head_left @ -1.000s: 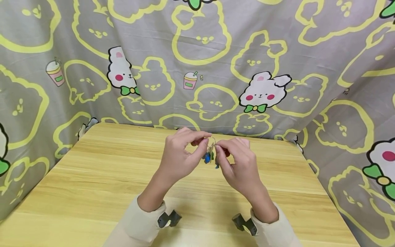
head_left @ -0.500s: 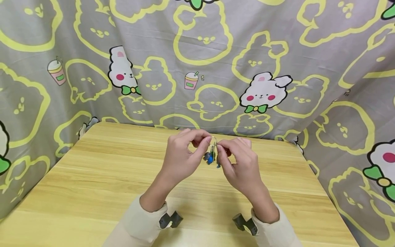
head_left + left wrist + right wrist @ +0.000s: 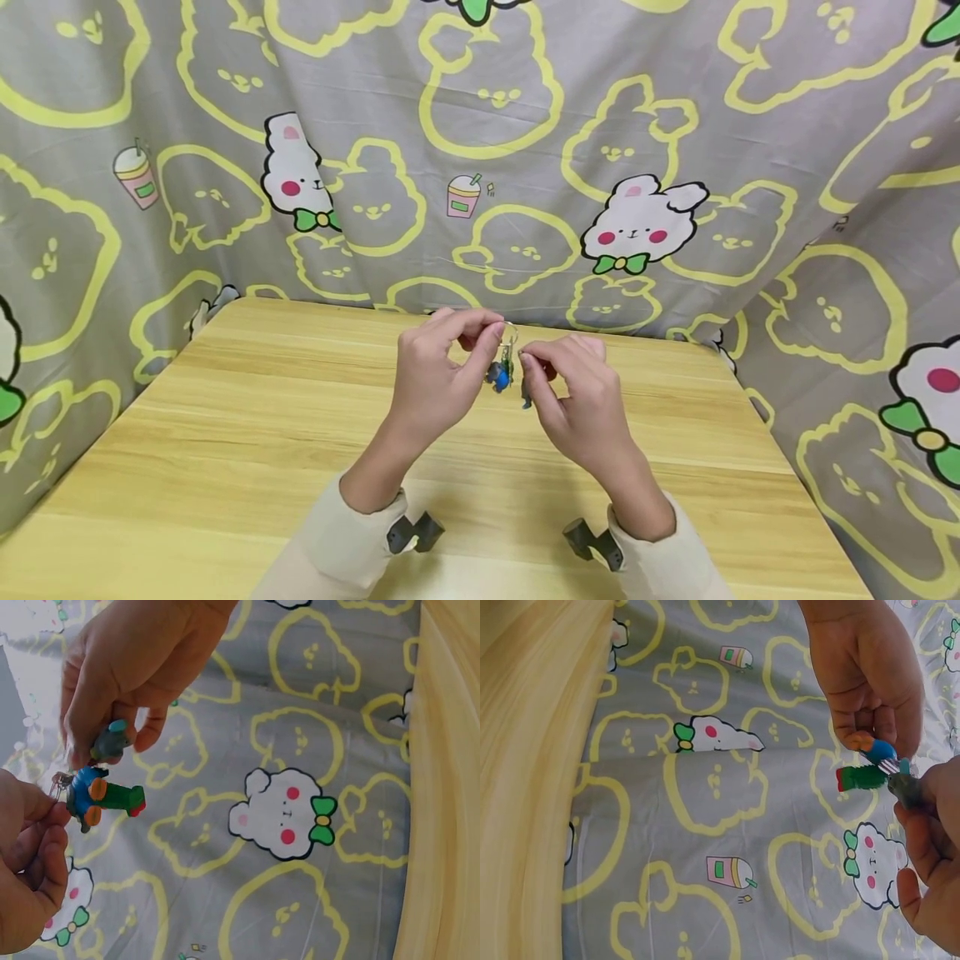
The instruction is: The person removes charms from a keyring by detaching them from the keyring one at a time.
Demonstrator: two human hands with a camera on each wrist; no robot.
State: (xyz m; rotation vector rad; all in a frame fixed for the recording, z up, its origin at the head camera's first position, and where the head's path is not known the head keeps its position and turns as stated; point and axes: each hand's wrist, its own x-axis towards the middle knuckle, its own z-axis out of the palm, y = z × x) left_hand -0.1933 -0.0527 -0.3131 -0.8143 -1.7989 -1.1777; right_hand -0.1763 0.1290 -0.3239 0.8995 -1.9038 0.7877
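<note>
Two printed cups [image 3: 461,197] bear green labels [image 3: 461,206]; left grip [image 3: 441,373] pinches a ring [image 3: 515,331].

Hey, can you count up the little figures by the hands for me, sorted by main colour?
Blue figure: 1
Green figure: 1
Grey figure: 1
Total in view: 3
</note>
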